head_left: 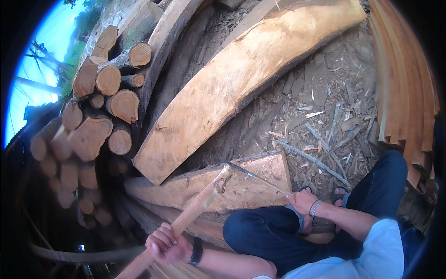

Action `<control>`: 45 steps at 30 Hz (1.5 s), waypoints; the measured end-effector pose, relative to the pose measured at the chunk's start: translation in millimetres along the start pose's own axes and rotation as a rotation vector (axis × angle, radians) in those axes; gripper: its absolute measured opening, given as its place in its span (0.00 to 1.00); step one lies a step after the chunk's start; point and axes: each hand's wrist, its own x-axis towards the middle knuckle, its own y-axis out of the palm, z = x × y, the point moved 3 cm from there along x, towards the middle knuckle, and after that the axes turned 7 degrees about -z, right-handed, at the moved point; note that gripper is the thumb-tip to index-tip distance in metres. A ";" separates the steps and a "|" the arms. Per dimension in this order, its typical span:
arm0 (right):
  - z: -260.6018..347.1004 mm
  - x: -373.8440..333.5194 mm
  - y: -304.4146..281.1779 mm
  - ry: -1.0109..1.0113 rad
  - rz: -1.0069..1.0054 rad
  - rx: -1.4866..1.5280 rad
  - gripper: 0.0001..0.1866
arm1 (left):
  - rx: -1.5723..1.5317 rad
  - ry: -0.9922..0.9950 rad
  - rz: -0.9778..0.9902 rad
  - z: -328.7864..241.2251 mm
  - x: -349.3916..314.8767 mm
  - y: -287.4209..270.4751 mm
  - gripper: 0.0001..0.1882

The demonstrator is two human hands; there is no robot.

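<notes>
My left hand is wrapped around a long wooden pole that slants from the lower left up toward the middle. The pole's knobby upper end rests over, or hangs just above, a thick slab of wood; I cannot tell which. In my right hand is a long-bladed knife, seen nearly edge-on, its handle hidden by the fingers. The blade points left, and its tip lies near the pole's upper end. Whether blade and pole touch is unclear.
A large pale plank stretches diagonally ahead. Cut logs are piled at the left, and curved boards are stacked at the right. Chips and sticks litter the ground. My bent knees are close to the slab.
</notes>
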 end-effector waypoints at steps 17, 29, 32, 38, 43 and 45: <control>-25.8 10.8 15.0 0.057 -0.043 -0.051 0.32 | -0.003 -0.020 0.019 4.5 0.1 7.6 0.19; 8.4 -4.8 -17.3 0.003 0.016 0.064 0.36 | 0.008 -0.021 0.041 6.5 0.1 14.2 0.19; 32.3 -17.2 -31.9 -0.089 -0.058 0.089 0.36 | -0.030 -0.011 -0.029 7.6 2.2 22.4 0.20; 2.7 -4.2 -9.3 0.039 -0.055 0.041 0.35 | 0.017 -0.018 0.090 8.8 0.8 22.3 0.19; -6.5 -0.8 -5.2 0.018 -0.053 0.043 0.35 | 0.010 -0.028 0.113 4.5 2.3 17.3 0.19; -2.3 2.5 0.8 0.024 -0.044 0.071 0.35 | -0.013 -0.018 0.034 4.8 1.7 20.1 0.19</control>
